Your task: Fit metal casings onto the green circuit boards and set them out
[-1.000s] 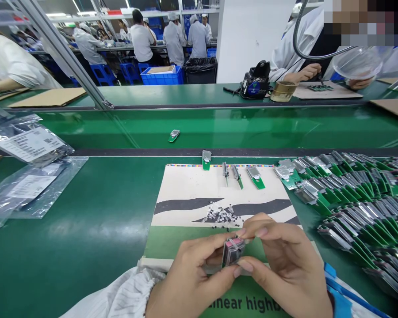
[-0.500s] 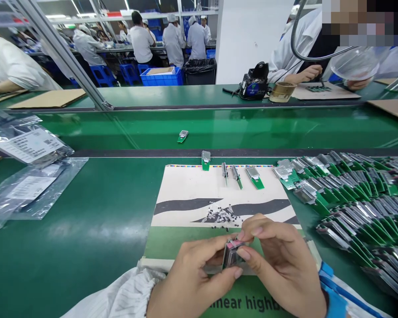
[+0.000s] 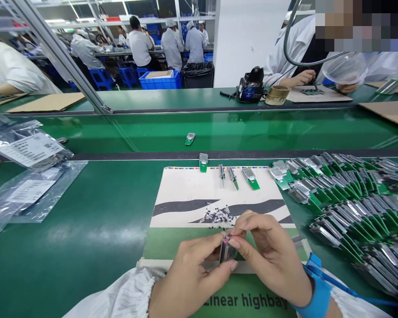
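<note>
With my left hand (image 3: 189, 276) and right hand (image 3: 272, 254) I am pinching the small metal module (image 3: 227, 251) tightly in the fingertips, above the green mat (image 3: 162, 245). I am working at its thin top wires (image 3: 223, 232), which seem to call for a steady hold.

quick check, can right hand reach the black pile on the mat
Likely yes: the pile lies just past the right hand's fingertips, nothing between, though it is pinching a small module and may need to let go first.
</note>
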### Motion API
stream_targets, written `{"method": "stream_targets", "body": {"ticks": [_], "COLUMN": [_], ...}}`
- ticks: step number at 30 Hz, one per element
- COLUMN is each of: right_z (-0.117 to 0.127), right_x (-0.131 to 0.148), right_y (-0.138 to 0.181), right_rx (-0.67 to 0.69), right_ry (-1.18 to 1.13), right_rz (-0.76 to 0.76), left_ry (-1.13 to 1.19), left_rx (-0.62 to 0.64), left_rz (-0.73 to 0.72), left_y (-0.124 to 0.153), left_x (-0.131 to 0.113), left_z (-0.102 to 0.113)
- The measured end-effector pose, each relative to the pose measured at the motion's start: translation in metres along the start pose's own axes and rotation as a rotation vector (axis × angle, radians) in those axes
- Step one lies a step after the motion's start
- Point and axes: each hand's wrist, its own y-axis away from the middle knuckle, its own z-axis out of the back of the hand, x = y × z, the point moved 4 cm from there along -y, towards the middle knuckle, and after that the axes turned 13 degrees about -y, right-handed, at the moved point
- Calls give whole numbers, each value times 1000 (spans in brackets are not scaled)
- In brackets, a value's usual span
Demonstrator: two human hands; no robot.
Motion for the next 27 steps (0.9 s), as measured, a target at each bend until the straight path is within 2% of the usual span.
{"method": "stream_targets", "body": {"ticks": [3,5,6,9,12,15,18,23,27], "right_z": [6,19,28,58,72,64,48,35,34], "right_x": [0,3,3,-2,-15,-28,-38,-43,-40], "right_y": [-6,-15,-20,-32,-37,-35,-32,-26,-25], "right_rx": [7,-35,-61,-76,11,104,192,260,257], "right_ry": [29,82,162,513,668,693,721,770,792], "right_rz": [-7,7,-11,-182,-314,-360,-383,-398,-381], "left_ry": [91,169,137,-235,-422,-546,-654,-670,-560], "left_rx": [42,70,58,-51,-37,19,58,37,-31], "left_rz": [35,41,49,153,249,330,403,412,299], "left_y": [-5,-15,-24,-59,-98,-125,-143,-183,-217], "left_x": [-1,-1,1,16,42,64,71,52,26], "left_z": [2,13,23,63,96,118,138,160,144]}}
